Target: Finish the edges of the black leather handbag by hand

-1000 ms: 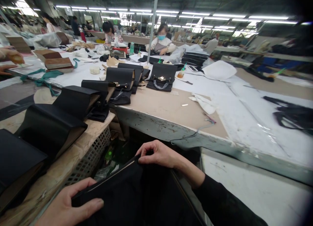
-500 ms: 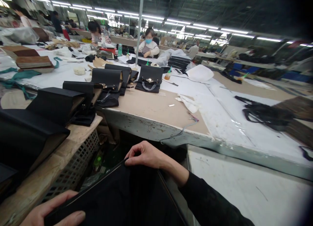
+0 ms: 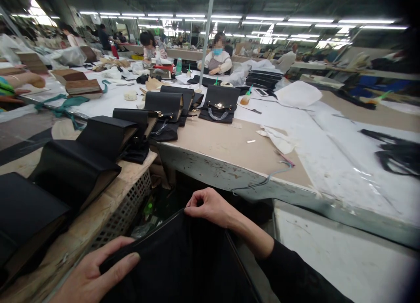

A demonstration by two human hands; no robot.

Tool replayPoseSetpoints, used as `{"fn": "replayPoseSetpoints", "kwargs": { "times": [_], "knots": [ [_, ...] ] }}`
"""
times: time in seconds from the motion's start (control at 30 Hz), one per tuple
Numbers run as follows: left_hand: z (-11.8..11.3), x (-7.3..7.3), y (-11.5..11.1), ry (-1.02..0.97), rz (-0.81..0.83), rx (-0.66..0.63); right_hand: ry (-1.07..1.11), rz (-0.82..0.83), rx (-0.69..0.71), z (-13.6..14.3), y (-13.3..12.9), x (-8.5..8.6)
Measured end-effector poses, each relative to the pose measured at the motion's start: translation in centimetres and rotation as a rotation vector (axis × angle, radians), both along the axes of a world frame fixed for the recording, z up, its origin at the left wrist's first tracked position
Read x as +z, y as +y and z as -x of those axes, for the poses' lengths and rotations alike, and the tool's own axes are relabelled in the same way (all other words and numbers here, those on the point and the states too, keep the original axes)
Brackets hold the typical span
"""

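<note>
A large black piece (image 3: 164, 263), smooth and with a thin pale line along its edge, spreads below and between my hands. My right hand (image 3: 210, 209) pinches its top corner between thumb and fingertips. At the lower left, my left hand (image 3: 101, 268) grips the piece's left edge, thumb on the near face and fingers over the far side. The lower part of the piece runs out of the frame.
Black bags (image 3: 77, 169) line a wooden board (image 3: 108, 198) on the left, above a plastic crate (image 3: 126, 211). Ahead, a worktable (image 3: 210, 141) bears another black bag (image 3: 219, 99), glue bottles and cloth. A white surface (image 3: 334, 246) is at the right. People sit farther back.
The view has turned left, so the surroundings and both hands appear farther right. Another person's arms now show at the left edge. Both hands keep their hold on the black piece.
</note>
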State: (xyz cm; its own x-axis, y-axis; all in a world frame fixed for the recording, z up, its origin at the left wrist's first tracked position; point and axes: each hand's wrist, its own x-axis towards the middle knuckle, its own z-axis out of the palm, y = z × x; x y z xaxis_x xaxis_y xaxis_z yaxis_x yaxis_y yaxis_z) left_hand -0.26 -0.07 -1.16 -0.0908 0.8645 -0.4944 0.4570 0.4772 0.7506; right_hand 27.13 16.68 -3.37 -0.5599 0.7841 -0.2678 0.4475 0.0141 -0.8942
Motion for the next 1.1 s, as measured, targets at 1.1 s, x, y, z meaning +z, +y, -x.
{"fn": "replayPoseSetpoints", "kwargs": {
  "times": [1.1],
  "knots": [
    [-3.2, 2.6, 5.2, 0.453, -0.197, -0.47, 0.054, 0.032, -0.024, -0.5, -0.3, -1.5]
  ]
}}
